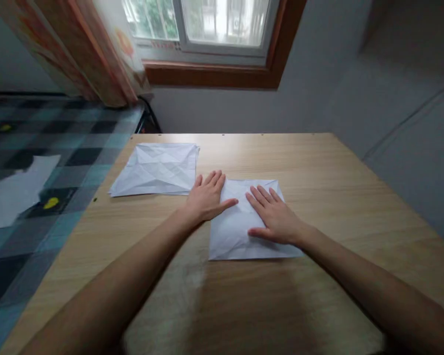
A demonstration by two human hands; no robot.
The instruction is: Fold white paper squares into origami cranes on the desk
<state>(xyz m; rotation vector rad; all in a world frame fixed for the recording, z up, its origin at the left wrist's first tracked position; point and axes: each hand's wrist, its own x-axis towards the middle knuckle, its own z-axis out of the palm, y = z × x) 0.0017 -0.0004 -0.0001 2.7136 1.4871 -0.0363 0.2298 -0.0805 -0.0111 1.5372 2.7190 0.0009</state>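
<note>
A creased white sheet of paper (233,239) lies flat on the wooden table in front of me. My left hand (209,197) rests over its left edge, palm down, with the thumb stretched onto the paper. On the right part of the sheet my right hand (274,214) lies flat, fingers spread. Neither hand grips anything. Whether it is one sheet or several layers, I cannot tell. To the left of my left hand sits a stack of creased white paper (157,167), its edges slightly uneven.
The light wooden table (348,207) reaches to the wall below a window (222,22). At the left stands a bed with a checked cover (92,143), bearing loose white sheets (25,190). An orange patterned curtain (96,54) hangs beside the window.
</note>
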